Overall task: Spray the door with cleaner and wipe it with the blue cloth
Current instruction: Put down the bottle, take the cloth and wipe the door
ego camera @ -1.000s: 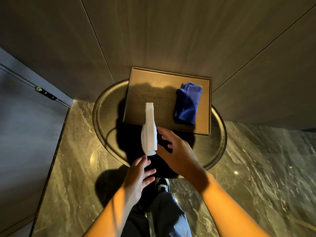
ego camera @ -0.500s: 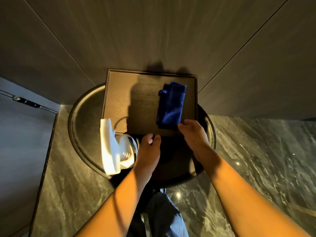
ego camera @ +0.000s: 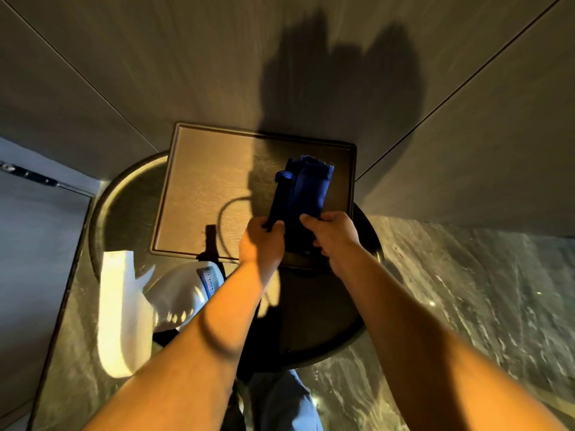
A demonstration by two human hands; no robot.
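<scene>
Blue cloth (ego camera: 303, 200) is pinched at its near end by both the left hand (ego camera: 263, 241) and right hand (ego camera: 333, 233) over the wooden tray (ego camera: 199, 194), spray bottle (ego camera: 149, 303) set down left, so lifting it toward the door likely follows.

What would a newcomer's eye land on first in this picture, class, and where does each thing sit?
First, the folded deep-blue cloth on the rectangular brown wooden tray, gripped at its near end by both hands, the left hand and the right hand. Next, the white plastic spray bottle standing at the left edge of the round dark table. Behind, a large shadow falls on the grey panelled wall.
</scene>
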